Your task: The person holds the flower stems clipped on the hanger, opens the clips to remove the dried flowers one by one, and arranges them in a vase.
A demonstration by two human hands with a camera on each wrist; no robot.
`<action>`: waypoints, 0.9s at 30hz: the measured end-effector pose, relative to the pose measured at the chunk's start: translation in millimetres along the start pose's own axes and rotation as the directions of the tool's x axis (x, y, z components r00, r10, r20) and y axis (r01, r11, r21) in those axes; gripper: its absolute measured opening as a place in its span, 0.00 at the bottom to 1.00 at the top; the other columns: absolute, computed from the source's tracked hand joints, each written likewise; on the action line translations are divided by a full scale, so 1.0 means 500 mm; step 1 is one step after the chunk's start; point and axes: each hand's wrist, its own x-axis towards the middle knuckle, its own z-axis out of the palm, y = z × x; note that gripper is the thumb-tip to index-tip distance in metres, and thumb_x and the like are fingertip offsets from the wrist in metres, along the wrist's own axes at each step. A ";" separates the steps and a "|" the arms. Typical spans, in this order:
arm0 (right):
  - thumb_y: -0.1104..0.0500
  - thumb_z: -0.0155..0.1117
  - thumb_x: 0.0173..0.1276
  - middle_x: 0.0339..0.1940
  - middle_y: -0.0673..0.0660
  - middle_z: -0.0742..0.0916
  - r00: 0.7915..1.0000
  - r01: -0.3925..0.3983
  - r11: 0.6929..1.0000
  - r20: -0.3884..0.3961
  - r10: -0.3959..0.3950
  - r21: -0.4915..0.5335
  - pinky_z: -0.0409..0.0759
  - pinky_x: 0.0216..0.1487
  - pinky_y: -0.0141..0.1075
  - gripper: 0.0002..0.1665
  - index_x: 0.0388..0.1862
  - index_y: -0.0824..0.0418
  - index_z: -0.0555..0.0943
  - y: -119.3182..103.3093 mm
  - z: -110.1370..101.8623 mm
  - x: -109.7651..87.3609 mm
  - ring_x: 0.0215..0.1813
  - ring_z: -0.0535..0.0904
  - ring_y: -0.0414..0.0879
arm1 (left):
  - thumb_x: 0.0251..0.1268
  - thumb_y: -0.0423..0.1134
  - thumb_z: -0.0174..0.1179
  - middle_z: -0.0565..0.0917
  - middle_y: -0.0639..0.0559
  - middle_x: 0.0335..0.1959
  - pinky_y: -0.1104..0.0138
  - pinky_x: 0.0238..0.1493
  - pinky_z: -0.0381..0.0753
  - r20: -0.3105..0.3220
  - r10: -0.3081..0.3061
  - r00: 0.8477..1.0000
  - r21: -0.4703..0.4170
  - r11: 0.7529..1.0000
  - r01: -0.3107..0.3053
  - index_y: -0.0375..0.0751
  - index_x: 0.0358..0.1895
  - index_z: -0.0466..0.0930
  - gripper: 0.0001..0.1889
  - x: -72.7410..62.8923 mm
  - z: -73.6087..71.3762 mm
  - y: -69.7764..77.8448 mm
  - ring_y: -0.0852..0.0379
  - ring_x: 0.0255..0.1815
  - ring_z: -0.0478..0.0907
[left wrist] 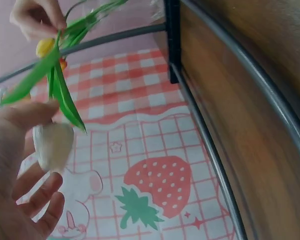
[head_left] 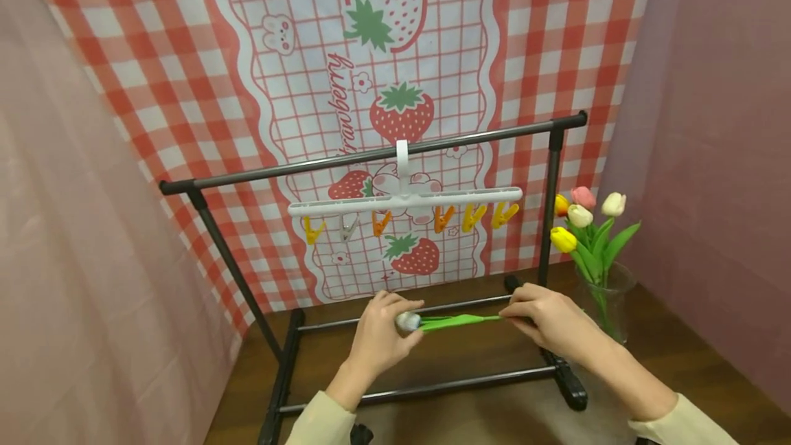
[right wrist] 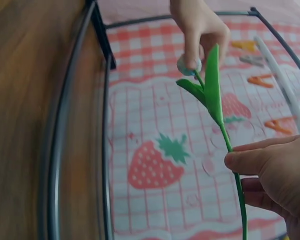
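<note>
A single artificial tulip with a white bloom (left wrist: pixel 55 145) and green leaves (head_left: pixel 454 322) lies almost level between both hands in the head view. My left hand (head_left: pixel 380 335) holds it at the bloom end. In the left wrist view a digit lies over the base of the bloom, while the other fingers (left wrist: pixel 50 200) bend loosely below it. My right hand (head_left: pixel 550 314) pinches the thin green stem (right wrist: pixel 239 192) between thumb and fingers. Behind the hands, a white clip hanger (head_left: pixel 404 202) hangs from a black rack's top bar (head_left: pixel 296 168).
Several yellow, orange and grey clips (head_left: pixel 381 223) dangle from the hanger. At the right, a clear vase (head_left: pixel 618 287) holds several tulips (head_left: pixel 579 215) in yellow, white, pink and orange. The rack's lower bars (head_left: pixel 457 384) run close under my hands over the brown wooden table (head_left: pixel 432 352).
</note>
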 end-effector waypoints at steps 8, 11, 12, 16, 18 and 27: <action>0.34 0.46 0.83 0.34 0.41 0.87 0.989 -0.038 0.999 -0.143 0.036 -0.010 0.74 0.33 0.20 0.36 0.35 0.52 0.93 0.057 -0.068 -0.036 0.34 0.79 0.33 | 0.39 0.55 0.89 0.92 0.52 0.49 0.54 0.55 0.88 0.066 -0.199 0.978 -0.102 0.973 0.205 0.50 0.60 0.90 0.38 0.009 0.043 0.004 0.51 0.51 0.86; 0.31 0.51 0.80 0.34 0.43 0.89 0.971 -0.105 0.994 -0.219 0.100 -0.011 0.72 0.30 0.21 0.35 0.34 0.52 0.94 0.077 -0.098 -0.048 0.33 0.79 0.31 | 0.46 0.52 0.86 0.94 0.54 0.47 0.64 0.50 0.87 0.110 -0.209 0.972 -0.151 0.963 0.224 0.50 0.58 0.91 0.31 0.018 0.083 0.017 0.54 0.46 0.88; 0.30 0.52 0.78 0.34 0.43 0.89 0.962 -0.141 0.990 -0.237 0.137 0.001 0.71 0.28 0.21 0.35 0.34 0.52 0.94 0.082 -0.108 -0.051 0.32 0.79 0.29 | 0.49 0.51 0.86 0.94 0.55 0.47 0.68 0.46 0.86 0.121 -0.214 0.969 -0.173 0.957 0.233 0.50 0.57 0.91 0.30 0.022 0.097 0.025 0.55 0.45 0.88; 0.57 0.82 0.64 0.34 0.39 0.90 0.909 -0.267 0.962 -0.319 0.268 0.048 0.68 0.28 0.20 0.03 0.35 0.54 0.95 0.103 -0.151 -0.052 0.32 0.76 0.20 | 0.53 0.49 0.84 0.94 0.56 0.46 0.76 0.45 0.85 0.122 -0.254 0.960 -0.243 0.930 0.277 0.50 0.57 0.92 0.26 0.052 0.154 0.077 0.57 0.45 0.91; 0.73 0.85 0.49 0.35 0.34 0.89 0.870 -0.313 0.946 -0.374 0.321 0.086 0.69 0.32 0.16 0.17 0.36 0.57 0.95 0.113 -0.164 -0.052 0.34 0.76 0.17 | 0.53 0.49 0.84 0.94 0.56 0.47 0.77 0.47 0.85 0.109 -0.270 0.957 -0.272 0.918 0.290 0.50 0.56 0.92 0.26 0.072 0.180 0.108 0.60 0.45 0.91; 0.79 0.76 0.56 0.39 0.26 0.88 0.634 -0.380 0.870 -0.597 0.492 0.313 0.77 0.41 0.11 0.11 0.39 0.76 0.91 0.137 -0.168 -0.035 0.37 0.83 0.18 | 0.57 0.52 0.81 0.93 0.62 0.49 0.86 0.40 0.77 0.175 -0.323 0.930 -0.408 0.836 0.368 0.55 0.58 0.91 0.24 0.146 0.276 0.241 0.73 0.41 0.88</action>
